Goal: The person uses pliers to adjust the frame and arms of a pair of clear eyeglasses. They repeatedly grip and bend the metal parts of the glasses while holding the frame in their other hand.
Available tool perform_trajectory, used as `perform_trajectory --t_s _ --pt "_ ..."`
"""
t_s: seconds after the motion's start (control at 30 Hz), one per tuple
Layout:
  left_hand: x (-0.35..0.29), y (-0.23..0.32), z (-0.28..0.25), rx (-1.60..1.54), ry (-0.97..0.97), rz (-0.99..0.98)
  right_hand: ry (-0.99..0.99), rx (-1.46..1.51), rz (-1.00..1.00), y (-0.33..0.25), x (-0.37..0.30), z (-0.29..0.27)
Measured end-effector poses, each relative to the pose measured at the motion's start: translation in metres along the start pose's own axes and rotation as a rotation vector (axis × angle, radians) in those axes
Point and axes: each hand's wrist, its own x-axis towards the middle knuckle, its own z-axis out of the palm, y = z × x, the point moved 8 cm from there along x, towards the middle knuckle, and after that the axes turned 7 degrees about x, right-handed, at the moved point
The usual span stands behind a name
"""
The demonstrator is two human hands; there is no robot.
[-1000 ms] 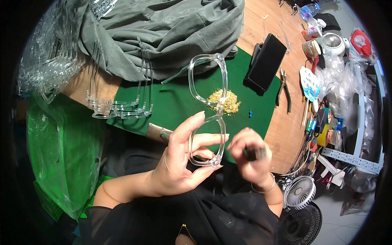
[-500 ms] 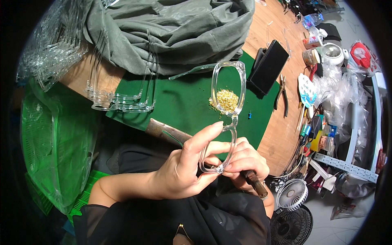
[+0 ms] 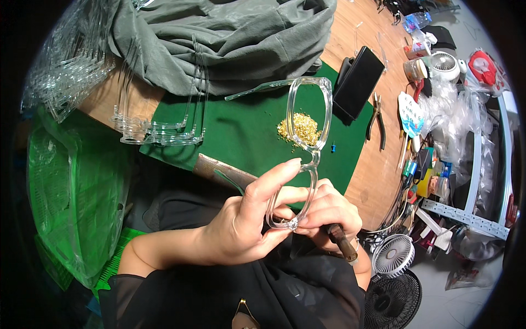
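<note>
My left hand (image 3: 235, 230) is closed on a clear plastic eyeglass frame (image 3: 314, 159), its fingers around the lower rim. The frame stands on end, one temple stretching left at the top. Close against the frame's lower corner, my right hand (image 3: 331, 211) grips a screwdriver with a dark brown handle (image 3: 343, 245); its tip is hidden. Behind the upper rim, a heap of tiny gold-coloured metal pieces, like screws (image 3: 304, 130), lies on a green mat (image 3: 241, 129). A small blue piece (image 3: 333, 148) sits to their right.
Several clear frames (image 3: 164, 136) stand at the mat's left, near a larger pile (image 3: 71, 82). Grey cloth (image 3: 230, 49) covers the back. A black phone (image 3: 359, 85) and pliers (image 3: 376, 123) lie right. Fans (image 3: 392, 256) and plastic bags (image 3: 444, 120) are farther right; a green basket (image 3: 76, 192) stands left.
The view has shifted slightly, so the table things sit a little higher and further left. Both hands keep their hold, with the eyeglass frame almost unmoved.
</note>
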Motion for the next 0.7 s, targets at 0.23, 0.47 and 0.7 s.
perform_trajectory --t_s 0.23,0.47,0.7 --pt "0.0014 0.003 0.001 -0.025 -0.031 -0.022 -0.014 0.012 0.015 -0.002 -0.0026 0.0003" --pt "0.0001 0.0033 0.0013 -0.075 -0.056 -0.038 -0.047 -0.031 0.03 -0.0086 0.0019 0.0027" --pt "-0.0017 0.001 -0.0003 -0.067 -0.07 -0.057 -0.055 -0.042 0.062 -0.0075 0.0007 0.0051"
